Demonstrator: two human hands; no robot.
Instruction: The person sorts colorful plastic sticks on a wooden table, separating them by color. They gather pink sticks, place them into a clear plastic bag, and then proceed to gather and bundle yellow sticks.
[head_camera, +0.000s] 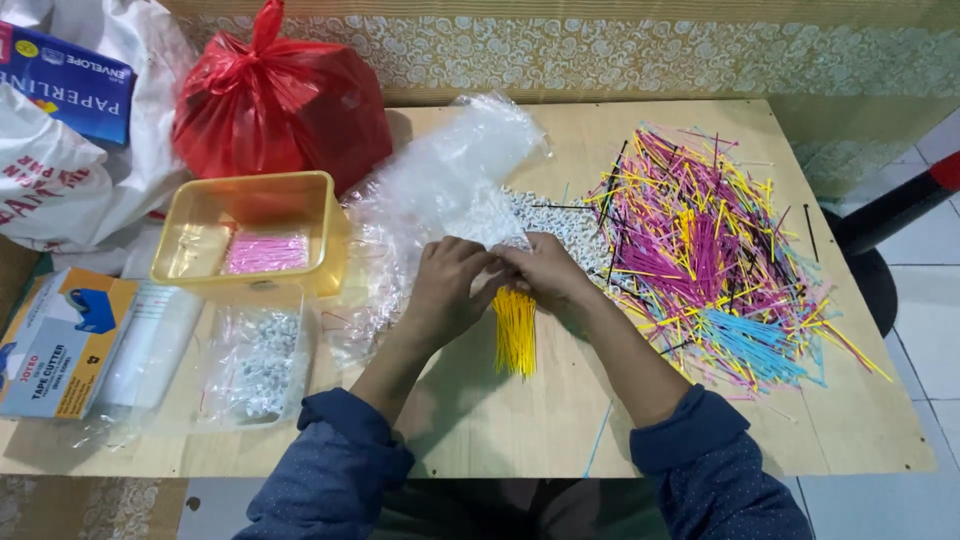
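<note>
Wooden table (500, 430): both hands (495, 280) pinch yellow stick bundle (516, 333).

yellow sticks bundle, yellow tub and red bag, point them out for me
yellow sticks bundle (516, 335), head view, on the middle of the bundle below the hands
yellow tub (320, 225), head view, on its right wall
red bag (285, 110), head view, on its bulging front

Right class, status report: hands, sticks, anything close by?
Both hands, left hand and right hand, closed on yellow sticks. Mixed stick pile right. Clear bags behind hands.
</note>
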